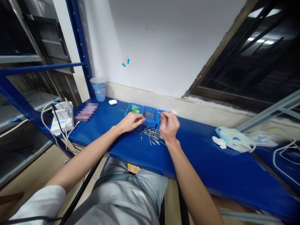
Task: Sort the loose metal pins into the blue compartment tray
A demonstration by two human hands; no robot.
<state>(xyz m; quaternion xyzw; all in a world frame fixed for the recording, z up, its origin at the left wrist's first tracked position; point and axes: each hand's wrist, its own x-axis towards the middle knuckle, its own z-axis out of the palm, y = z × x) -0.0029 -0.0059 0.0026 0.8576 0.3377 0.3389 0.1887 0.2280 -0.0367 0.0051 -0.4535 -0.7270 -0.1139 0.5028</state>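
Head view, cup, tissues, right hand overlapping bin

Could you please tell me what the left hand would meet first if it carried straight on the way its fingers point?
The left hand would probably meet the middle blue bin first, though depth is unclear here, so it might pass above that bin instead.

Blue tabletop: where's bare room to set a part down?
Widest free patch: the blue tabletop between the right hand and the tissue pack. A smaller one lies between the white case and the left hand. Crowded: between the hands, where loose metal pins lie in front of the blue bins, and the left end, by the white box.
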